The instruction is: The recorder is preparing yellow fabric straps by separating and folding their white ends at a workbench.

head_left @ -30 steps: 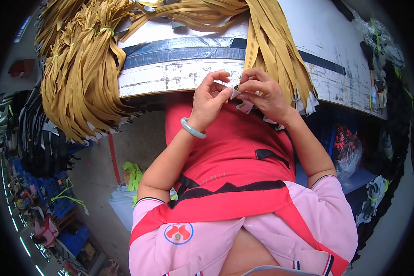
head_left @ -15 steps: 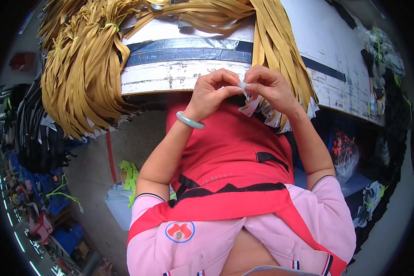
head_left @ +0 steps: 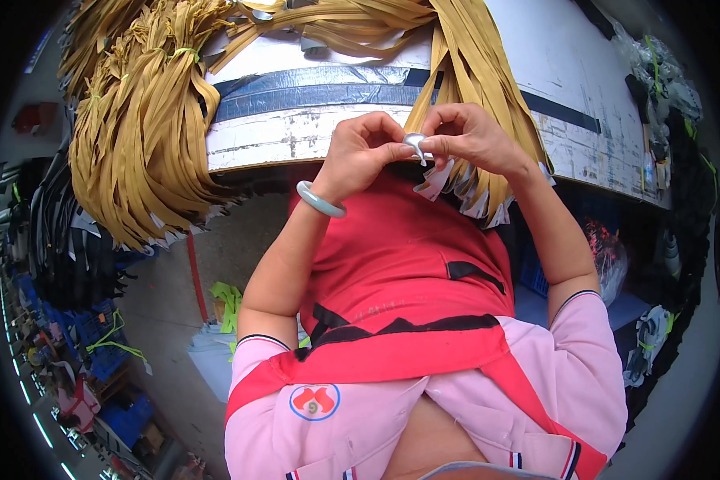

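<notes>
Since the frame half a second ago, the left hand [head_left: 354, 156] has eased toward 9 o'clock, and the small pale tab [head_left: 414, 139] now shows broader between the two hands. The tab lies at 3 o'clock from the left thumb and forefinger and at 9 o'clock from those of the right hand [head_left: 478, 144], its opposite edges pinched by both sets of fingers, with a thin tail pointing to 6 o'clock. Toward 1 o'clock from the tab, a bundle of golden strips [head_left: 480, 68] drapes over the table [head_left: 572, 72].
</notes>
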The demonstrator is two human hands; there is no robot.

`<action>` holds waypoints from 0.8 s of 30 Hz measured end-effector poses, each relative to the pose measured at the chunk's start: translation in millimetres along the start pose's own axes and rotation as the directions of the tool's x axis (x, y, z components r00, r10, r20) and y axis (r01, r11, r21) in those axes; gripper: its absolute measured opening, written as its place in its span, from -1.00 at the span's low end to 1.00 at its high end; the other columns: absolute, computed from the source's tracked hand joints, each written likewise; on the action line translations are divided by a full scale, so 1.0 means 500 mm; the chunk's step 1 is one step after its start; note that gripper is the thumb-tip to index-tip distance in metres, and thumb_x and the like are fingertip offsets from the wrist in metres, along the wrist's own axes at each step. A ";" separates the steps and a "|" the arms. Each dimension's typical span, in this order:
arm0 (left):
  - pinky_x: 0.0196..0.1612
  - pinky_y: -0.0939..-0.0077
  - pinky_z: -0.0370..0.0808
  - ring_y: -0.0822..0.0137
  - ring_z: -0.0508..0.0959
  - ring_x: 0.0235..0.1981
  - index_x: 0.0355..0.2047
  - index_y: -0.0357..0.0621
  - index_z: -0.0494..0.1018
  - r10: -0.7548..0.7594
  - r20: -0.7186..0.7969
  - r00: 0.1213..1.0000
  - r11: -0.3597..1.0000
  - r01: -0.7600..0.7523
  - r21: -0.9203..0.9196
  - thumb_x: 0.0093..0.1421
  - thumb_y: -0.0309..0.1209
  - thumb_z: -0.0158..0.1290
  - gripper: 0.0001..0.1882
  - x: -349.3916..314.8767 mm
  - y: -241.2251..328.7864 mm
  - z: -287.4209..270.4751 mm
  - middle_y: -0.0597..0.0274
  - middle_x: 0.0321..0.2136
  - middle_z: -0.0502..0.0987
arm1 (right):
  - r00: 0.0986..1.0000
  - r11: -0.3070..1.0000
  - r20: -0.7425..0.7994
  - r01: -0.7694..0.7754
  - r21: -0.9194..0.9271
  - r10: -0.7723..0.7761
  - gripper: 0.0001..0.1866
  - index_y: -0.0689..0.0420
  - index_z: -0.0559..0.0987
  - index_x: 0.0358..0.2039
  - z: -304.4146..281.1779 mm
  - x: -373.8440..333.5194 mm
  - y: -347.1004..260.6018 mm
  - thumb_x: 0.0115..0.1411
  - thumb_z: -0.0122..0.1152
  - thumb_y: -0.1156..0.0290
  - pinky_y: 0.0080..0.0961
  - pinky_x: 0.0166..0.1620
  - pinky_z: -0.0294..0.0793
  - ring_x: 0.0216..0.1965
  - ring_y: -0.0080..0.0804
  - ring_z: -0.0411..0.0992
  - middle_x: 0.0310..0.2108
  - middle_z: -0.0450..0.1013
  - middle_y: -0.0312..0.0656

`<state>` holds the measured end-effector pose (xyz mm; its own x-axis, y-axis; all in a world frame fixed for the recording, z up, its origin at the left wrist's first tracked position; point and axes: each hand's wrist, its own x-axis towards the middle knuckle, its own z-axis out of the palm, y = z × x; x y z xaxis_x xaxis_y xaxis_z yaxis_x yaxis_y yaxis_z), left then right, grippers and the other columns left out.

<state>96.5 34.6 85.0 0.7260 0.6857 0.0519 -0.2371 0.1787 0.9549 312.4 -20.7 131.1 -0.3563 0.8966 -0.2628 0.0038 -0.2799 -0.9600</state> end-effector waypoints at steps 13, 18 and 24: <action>-0.26 0.68 0.54 0.50 0.57 -0.35 -0.26 -0.28 0.50 0.201 -0.326 0.924 0.965 -0.130 0.227 0.18 -0.66 0.12 -0.88 -0.016 -0.019 0.040 0.24 -0.37 0.56 | 0.839 0.884 -0.424 0.131 -0.449 -0.340 -0.90 0.21 0.50 -0.28 0.004 0.017 0.080 0.21 0.20 0.49 -0.59 -0.39 0.44 -0.48 -0.55 0.41 -0.47 0.44 -0.28; -0.13 0.61 0.55 0.52 0.54 -0.24 -0.21 -0.30 0.50 0.066 -0.046 0.997 0.997 -0.068 -0.035 0.17 -0.63 0.14 -0.84 -0.008 -0.030 0.000 0.30 -0.27 0.54 | 0.976 0.983 -0.135 0.178 0.035 -0.172 -0.85 0.22 0.52 -0.25 0.012 0.016 0.058 0.26 0.21 0.41 -0.69 -0.33 0.44 -0.44 -0.67 0.41 -0.43 0.45 -0.34; -0.16 0.65 0.51 0.52 0.55 -0.29 -0.25 -0.31 0.50 0.043 -0.051 0.998 0.999 -0.043 -0.002 0.17 -0.62 0.16 -0.87 -0.005 -0.043 -0.005 0.29 -0.32 0.56 | 0.987 0.984 -0.109 0.129 0.127 -0.115 -0.81 0.24 0.52 -0.23 0.014 0.016 0.048 0.25 0.25 0.39 -0.67 -0.29 0.50 -0.41 -0.64 0.46 -0.40 0.48 -0.29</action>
<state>98.4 30.7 63.5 0.6811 0.7281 0.0778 -0.2691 0.1501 0.9514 303.4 -22.7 106.5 -0.2508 0.9548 -0.1594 -0.1607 -0.2034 -0.9658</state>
